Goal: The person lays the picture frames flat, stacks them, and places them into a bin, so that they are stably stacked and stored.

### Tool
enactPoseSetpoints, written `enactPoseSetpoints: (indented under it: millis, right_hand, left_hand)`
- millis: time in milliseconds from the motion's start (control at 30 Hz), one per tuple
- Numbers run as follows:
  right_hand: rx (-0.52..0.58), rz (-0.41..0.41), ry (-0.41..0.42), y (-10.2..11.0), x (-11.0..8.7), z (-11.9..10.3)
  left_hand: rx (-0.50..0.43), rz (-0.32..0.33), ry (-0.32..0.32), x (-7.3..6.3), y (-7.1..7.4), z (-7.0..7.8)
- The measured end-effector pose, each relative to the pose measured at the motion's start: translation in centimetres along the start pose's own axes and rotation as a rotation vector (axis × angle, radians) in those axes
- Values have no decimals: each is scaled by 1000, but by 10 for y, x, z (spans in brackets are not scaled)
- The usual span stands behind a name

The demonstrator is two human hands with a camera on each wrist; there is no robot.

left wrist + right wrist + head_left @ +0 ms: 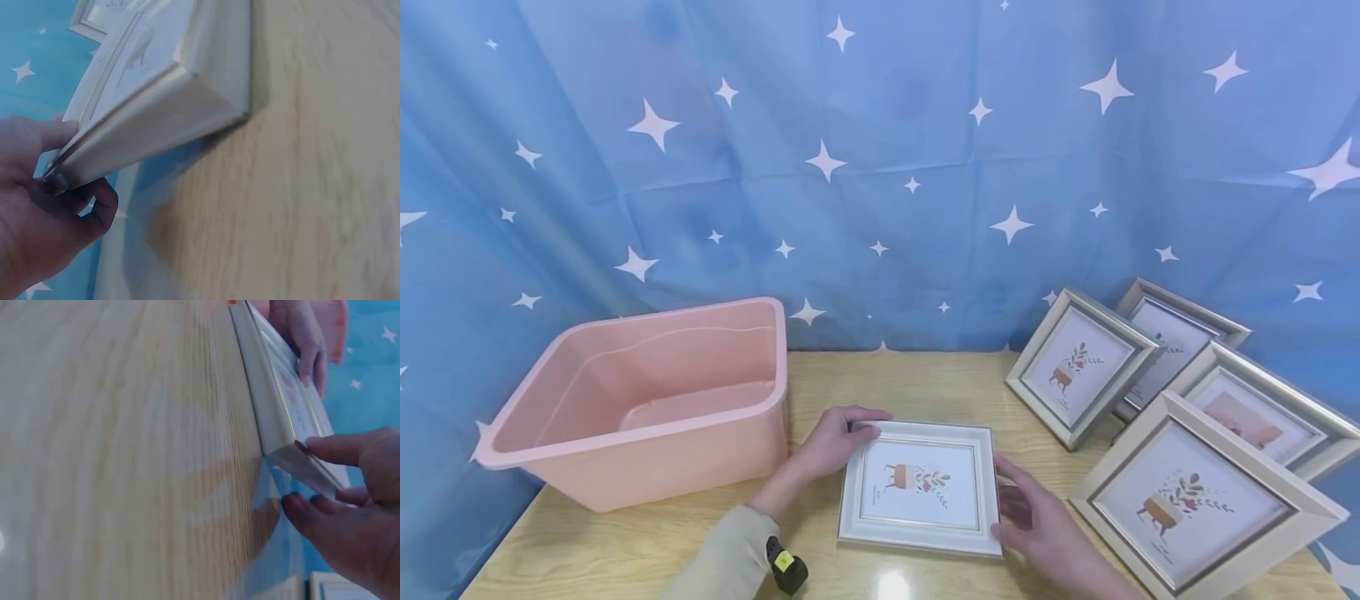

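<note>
A white picture frame with a potted-plant print lies face up between my hands, its picture turned sideways. My left hand grips its far left corner. The left wrist view shows that thumb on the front and the curled fingers beneath, with that side of the frame tilted up off the wood. My right hand holds the right side near the front corner. In the right wrist view, its thumb rests on the frame's edge and its other fingers curl below.
A pink plastic tub stands on the wooden table at the left. Several upright picture frames cluster at the right, the nearest a large cream frame close to my right forearm. A blue starry curtain hangs behind.
</note>
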State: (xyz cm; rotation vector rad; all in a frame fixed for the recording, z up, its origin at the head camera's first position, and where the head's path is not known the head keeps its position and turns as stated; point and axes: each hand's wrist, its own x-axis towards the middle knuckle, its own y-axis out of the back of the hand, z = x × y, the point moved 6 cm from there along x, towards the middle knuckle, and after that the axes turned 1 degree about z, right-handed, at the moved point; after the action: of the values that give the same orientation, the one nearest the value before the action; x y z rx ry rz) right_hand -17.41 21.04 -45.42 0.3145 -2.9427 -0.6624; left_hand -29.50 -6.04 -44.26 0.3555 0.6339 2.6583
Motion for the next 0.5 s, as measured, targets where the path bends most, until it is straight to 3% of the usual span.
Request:
enactPoseSetpoints:
  millis: [233, 500]
  right_hand:
    - [-124, 62, -3, 0, 2, -1]
    - [-169, 41, 59, 0, 5, -3]
  left_hand:
    - [1, -3, 40, 4, -5, -13]
    - [39, -25, 67, 7, -7, -19]
